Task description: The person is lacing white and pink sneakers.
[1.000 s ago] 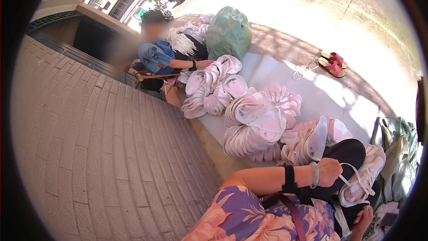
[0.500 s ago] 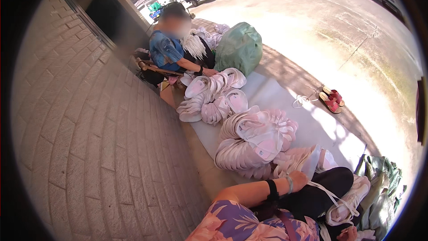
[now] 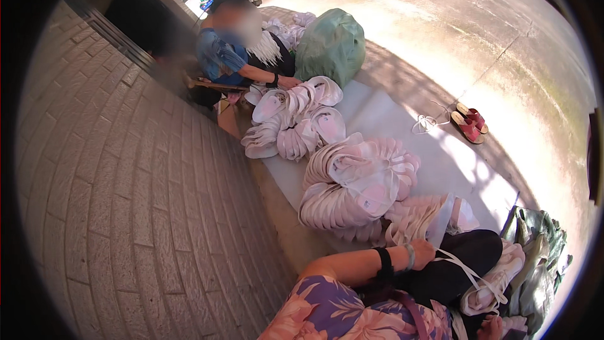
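**Bundles stacked, one more under the hand**

Stacks of pale flat pieces, fanned like stacked caps or shoe uppers, lie in a row on a grey sheet (image 3: 402,119). Nearest the person is a big pink-white stack (image 3: 358,182); further off sits a white stack (image 3: 296,116). Judging by these, much of the sorting looks done. What remains seems to be the loose pile (image 3: 421,217) at the knee and the white straps (image 3: 465,271) trailing over the dark trouser leg.

One hand (image 3: 423,253), on a forearm with a dark wrist band and a bangle, is closed on the edge of a pale piece (image 3: 440,223) from that pile; I cannot tell which hand it is. The other hand is not clearly in view, though a bit of skin shows at the lower edge.

A co-worker (image 3: 233,56) sits at the far end, one hand (image 3: 290,82) on the white stack, with a green sack (image 3: 330,44) behind. Red sandals (image 3: 469,123) and a loose white cord (image 3: 425,123) lie on the pavement. More greenish bags (image 3: 535,258) crowd the right side, leaving little room near the knee.
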Available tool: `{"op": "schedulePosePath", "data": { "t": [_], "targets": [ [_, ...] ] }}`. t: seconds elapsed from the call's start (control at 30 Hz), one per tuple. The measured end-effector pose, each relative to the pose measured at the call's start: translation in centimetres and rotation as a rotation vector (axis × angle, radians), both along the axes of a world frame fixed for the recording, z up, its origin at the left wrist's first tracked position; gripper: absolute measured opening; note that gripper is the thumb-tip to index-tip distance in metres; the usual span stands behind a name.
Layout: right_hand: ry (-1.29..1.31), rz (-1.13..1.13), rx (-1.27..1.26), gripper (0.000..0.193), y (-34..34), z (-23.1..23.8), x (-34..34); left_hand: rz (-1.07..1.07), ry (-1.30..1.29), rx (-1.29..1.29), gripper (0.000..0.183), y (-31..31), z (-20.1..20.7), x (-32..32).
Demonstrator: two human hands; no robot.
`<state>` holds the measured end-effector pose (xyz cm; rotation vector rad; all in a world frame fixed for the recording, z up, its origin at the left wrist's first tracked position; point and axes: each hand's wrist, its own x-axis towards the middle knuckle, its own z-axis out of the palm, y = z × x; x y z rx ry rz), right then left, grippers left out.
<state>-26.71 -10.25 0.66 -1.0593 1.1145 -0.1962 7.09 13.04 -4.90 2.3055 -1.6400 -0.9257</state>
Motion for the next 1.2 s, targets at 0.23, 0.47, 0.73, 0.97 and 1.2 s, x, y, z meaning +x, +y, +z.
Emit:
{"op": "schedulePosePath", "data": {
  "t": [0.23,0.47,0.73,0.97,1.2],
  "targets": [
    [0.163,0.425,-0.489,0.016,-0.2,-0.9,-0.3,0.07,-0.063,0.006,0.012,-0.2,-0.3,-0.1],
    [0.108,-0.015,0.063,0.026,-0.8,-1.1,-0.3,0.137,0.799,0.043,0.016,-2.8,5.4,0.5],
    [0.126,0.534,-0.737,0.017,-1.5,-2.4,-1.3,-0.046,0.956,0.267,0.02,-6.3,3.5,-1.6],
    [-0.042,0.063,-0.029,0.016,0.3,0.8,1.5,-0.047,0.901,0.247,0.018,-6.4,3.7,-1.8],
    [-0.079,-0.032,0.081,0.013,0.2,1.1,2.0,-0.029,0.899,0.223,0.017,-6.6,2.6,-1.7]
  ]
}}
